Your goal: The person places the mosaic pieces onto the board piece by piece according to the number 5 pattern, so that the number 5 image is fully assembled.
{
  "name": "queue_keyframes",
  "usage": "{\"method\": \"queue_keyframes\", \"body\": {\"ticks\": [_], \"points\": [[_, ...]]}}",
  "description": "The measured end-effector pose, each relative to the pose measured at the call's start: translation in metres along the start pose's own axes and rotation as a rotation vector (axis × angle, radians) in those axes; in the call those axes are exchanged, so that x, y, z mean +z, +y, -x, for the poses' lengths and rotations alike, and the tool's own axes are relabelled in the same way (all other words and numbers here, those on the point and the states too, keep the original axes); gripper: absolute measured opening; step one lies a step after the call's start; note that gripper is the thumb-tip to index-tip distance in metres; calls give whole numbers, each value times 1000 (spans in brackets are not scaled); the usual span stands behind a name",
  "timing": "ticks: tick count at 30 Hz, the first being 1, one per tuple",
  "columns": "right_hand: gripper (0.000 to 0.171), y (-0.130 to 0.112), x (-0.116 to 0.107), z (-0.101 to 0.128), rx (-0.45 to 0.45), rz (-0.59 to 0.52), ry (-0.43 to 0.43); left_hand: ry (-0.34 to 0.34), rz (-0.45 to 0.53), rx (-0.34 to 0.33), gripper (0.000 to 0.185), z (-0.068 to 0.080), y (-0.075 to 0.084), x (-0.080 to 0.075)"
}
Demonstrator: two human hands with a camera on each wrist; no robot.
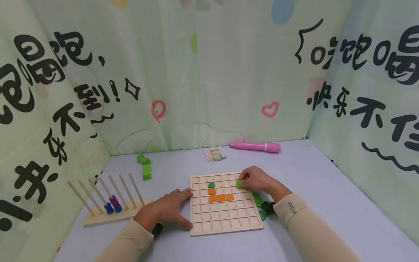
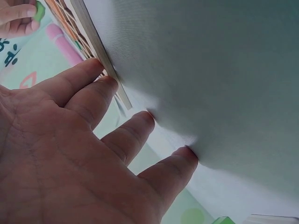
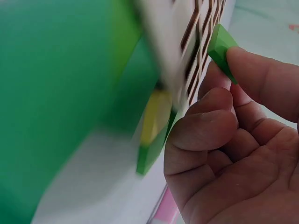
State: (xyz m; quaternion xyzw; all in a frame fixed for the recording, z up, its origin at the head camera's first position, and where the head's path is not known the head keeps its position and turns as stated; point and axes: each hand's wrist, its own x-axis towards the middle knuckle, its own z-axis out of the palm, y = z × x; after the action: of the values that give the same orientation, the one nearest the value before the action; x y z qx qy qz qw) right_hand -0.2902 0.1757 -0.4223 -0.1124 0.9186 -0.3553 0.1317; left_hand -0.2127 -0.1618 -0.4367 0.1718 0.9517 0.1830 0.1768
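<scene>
Five pieces are on or at the wooden grid board (image 1: 226, 218): one dark green piece with a rounded top (image 1: 211, 185), three orange square tiles (image 1: 220, 197) in an L below it, and one light green tile (image 1: 239, 183) pinched between the thumb and fingers of the right hand (image 1: 258, 179). The pinched tile sits over the upper right cells of the board, seemingly just above or touching the surface; in the right wrist view the light green tile (image 3: 222, 49) is held at the fingertips, close against the grid. As a judgement, the pattern is at an early stage: only four cells look filled, the fifth tile is not yet seated, and most cells remain open.

The left hand (image 1: 167, 211) holds nothing; its fingers lie spread and fairly straight, pressing the table and the board's left edge, apparently steadying it. The left wrist view shows the fingertips (image 2: 110, 84) touching that edge.

Below the right wrist, beside the board's right edge, lie further green pieces (image 1: 260, 205); their number cannot be told. Far left of the grip lie two more green blocks (image 1: 145, 168). Beyond the grip, at the back, are one small pattern card (image 1: 214, 153) and one pink pen-shaped object (image 1: 255, 146). Left of the resting hand stands one wooden rod rack (image 1: 109, 209) with about six rods, carrying blue and purple beads (image 1: 112, 205).
</scene>
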Motion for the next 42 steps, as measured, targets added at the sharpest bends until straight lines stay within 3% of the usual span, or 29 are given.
{"method": "queue_keyframes", "body": {"ticks": [13,28,42], "points": [[8,-30,25,-28,-117,-32,-77,-3,4,-2,105,0,1,-1],[7,-42,44,-42,-74,58,-51,-2,-4,14,104,2,1,-1],[10,-53,51,-43,-59,236,-28,-3,-1,28,103,3,1,-2]]}}
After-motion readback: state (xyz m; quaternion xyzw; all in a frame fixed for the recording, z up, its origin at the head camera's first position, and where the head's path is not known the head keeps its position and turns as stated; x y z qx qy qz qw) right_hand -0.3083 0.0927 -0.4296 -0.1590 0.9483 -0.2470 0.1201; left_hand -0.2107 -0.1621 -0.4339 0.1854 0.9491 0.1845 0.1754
